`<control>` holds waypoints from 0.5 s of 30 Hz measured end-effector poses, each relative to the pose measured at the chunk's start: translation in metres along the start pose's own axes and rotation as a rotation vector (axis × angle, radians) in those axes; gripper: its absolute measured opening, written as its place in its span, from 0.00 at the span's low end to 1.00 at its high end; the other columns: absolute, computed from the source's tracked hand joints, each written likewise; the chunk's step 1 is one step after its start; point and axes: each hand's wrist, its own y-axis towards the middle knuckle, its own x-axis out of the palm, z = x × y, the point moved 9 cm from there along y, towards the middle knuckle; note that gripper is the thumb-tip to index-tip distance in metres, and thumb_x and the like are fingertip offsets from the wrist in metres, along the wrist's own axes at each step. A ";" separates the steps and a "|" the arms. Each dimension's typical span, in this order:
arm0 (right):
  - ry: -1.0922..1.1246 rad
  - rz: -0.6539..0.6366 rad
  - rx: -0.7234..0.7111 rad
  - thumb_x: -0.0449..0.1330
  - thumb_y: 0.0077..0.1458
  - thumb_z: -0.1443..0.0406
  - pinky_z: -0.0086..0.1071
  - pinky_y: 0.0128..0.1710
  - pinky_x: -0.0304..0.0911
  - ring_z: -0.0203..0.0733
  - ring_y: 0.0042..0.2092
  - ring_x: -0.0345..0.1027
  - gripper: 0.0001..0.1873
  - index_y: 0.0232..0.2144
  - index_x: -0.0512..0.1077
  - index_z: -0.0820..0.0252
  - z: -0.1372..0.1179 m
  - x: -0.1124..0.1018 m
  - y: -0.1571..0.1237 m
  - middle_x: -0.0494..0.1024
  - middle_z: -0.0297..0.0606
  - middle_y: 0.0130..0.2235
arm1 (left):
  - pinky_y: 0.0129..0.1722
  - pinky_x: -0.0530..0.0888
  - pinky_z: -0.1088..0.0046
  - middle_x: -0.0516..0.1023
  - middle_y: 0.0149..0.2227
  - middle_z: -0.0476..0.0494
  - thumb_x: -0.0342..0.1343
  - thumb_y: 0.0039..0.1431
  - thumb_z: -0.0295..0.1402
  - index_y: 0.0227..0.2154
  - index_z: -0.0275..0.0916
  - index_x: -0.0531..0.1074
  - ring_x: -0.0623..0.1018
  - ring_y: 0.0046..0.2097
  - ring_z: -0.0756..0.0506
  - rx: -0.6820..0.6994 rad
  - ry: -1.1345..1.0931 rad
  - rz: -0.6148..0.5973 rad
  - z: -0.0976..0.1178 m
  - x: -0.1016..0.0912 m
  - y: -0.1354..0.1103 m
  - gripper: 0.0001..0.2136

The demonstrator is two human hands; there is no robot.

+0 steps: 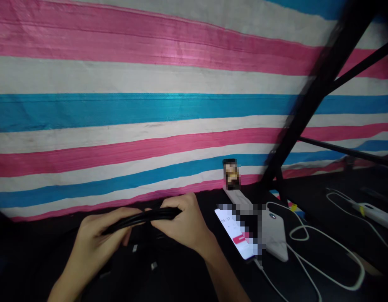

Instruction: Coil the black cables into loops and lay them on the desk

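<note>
A bundle of black cable (143, 217) stretches between my two hands in a slight upward bow. My left hand (98, 233) closes around its left end, and my right hand (184, 222) grips the right end with the thumb underneath. Below the bundle, two small metal-tipped plugs (154, 265) show against the dark surface. Whether they belong to the held cable is too dark to tell. Right of my right hand lies a phone (233, 235) with a lit screen, partly blurred out.
A white power bank-like block (274, 237) lies beside the phone, with looping white cables (332, 237) to its right. A white power strip (379, 216) sits at far right. Behind rises a striped tarp (134, 109), crossed by a black metal frame (307, 100).
</note>
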 end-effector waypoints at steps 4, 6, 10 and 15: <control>0.209 -0.179 0.141 0.64 0.45 0.62 0.22 0.17 0.50 0.27 0.19 0.54 0.07 0.22 0.73 0.59 0.003 0.005 -0.002 0.63 0.26 0.18 | 0.11 0.58 0.78 0.65 0.11 0.52 0.61 0.43 0.43 0.24 0.44 0.77 0.61 0.12 0.52 -0.171 -0.044 0.209 -0.011 -0.024 -0.001 0.09; 0.309 -0.228 0.224 0.63 0.46 0.59 0.22 0.15 0.51 0.27 0.18 0.56 0.09 0.27 0.74 0.59 0.010 0.006 -0.002 0.65 0.26 0.20 | 0.12 0.55 0.80 0.61 0.10 0.54 0.61 0.44 0.41 0.24 0.42 0.75 0.59 0.13 0.54 -0.239 -0.068 0.346 -0.014 -0.036 -0.004 0.09; 0.451 -0.240 0.260 0.63 0.47 0.58 0.24 0.21 0.61 0.29 0.19 0.64 0.10 0.27 0.72 0.59 0.023 0.007 0.005 0.68 0.27 0.20 | 0.12 0.49 0.80 0.54 0.10 0.58 0.58 0.50 0.38 0.29 0.41 0.72 0.54 0.13 0.56 -0.274 -0.284 0.587 -0.016 -0.049 -0.010 0.07; 0.710 -0.165 0.261 0.61 0.49 0.57 0.25 0.24 0.62 0.32 0.20 0.67 0.15 0.18 0.69 0.60 0.033 0.028 0.012 0.65 0.27 0.14 | 0.11 0.46 0.77 0.51 0.12 0.60 0.56 0.55 0.41 0.33 0.42 0.68 0.48 0.12 0.56 -0.340 -0.682 0.696 -0.029 -0.026 -0.011 0.09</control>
